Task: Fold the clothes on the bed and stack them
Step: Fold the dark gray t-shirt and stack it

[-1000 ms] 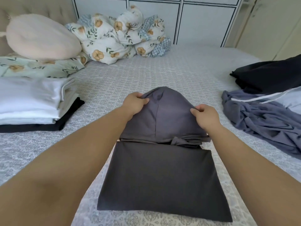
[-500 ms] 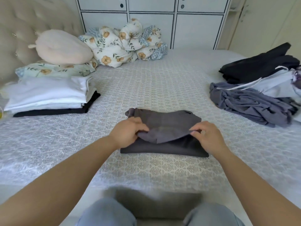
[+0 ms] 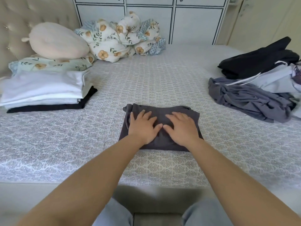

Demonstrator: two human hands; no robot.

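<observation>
A: Folded grey top (image 3: pixel 162 110) near-centre on bed (image 3: pixel 162 75), long axis left-right. Left hand (image 3: pixel 143 126) and right hand (image 3: pixel 180 128) pressing flat, fingers spread.

B: Stack (image 3: pixel 44 92) far left, so left hand's closer. Unfolded pile (image 3: pixel 254 98) right.

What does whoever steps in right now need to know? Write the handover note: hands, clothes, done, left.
Left hand and right hand: both open, pressing flat on the folded dark grey garment in the middle of the bed.
Finished stack: white pieces over a black one, on the left by the pillows.
Unfolded pile: grey, pale and black clothes, on the right.
Done: grey garment folded.
Left: move it onto the stack, then fold and stack the pile on the right.
</observation>
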